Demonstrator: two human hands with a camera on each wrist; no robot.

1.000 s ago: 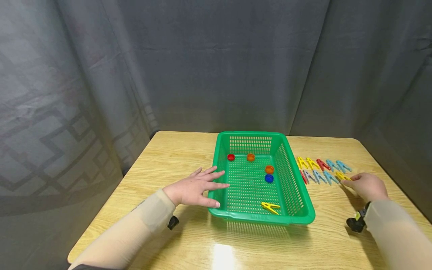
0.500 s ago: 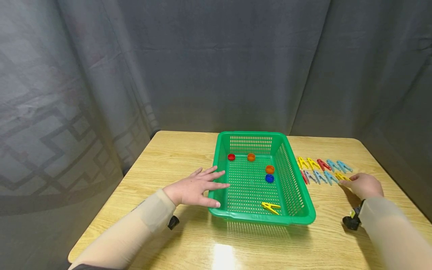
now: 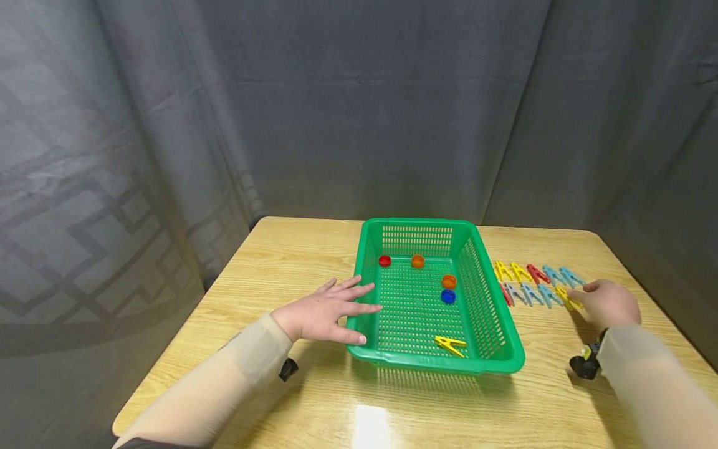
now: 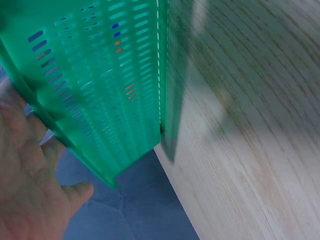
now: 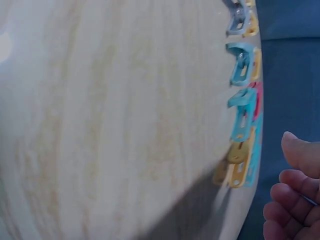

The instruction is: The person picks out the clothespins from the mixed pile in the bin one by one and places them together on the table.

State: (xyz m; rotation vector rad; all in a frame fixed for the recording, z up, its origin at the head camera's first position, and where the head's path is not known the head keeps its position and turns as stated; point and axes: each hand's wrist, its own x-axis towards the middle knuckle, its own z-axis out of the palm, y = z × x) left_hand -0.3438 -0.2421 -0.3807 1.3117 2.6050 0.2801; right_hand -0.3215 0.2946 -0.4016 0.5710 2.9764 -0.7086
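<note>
My left hand (image 3: 331, 312) rests with spread, straight fingers on the left rim of a green basket (image 3: 434, 366). In the left wrist view, the hand (image 4: 35, 170) lies along that rim. At the right of the table, a yellow clothespin (image 3: 568, 299) lies at the near right end of two rows of clothespins. My right hand (image 3: 611, 305) is just right of it. The right wrist view shows the right hand (image 5: 297, 192) with loosely bent fingers and nothing between them, apart from the yellow clothespin (image 5: 240, 165).
The basket holds a yellow clothespin (image 3: 450, 345), a red cap (image 3: 384, 260), two orange caps (image 3: 417, 261) and a blue cap (image 3: 447, 297). Blue clothespins (image 3: 548, 295), a red clothespin (image 3: 537, 274) and other yellow ones (image 3: 519, 272) lie right of the basket. A grey curtain (image 3: 359, 112) hangs behind the table.
The yellow clothespin at the right hand has turned and now lies nearly in line with its row. My right hand has let it go. The left hand stays put.
</note>
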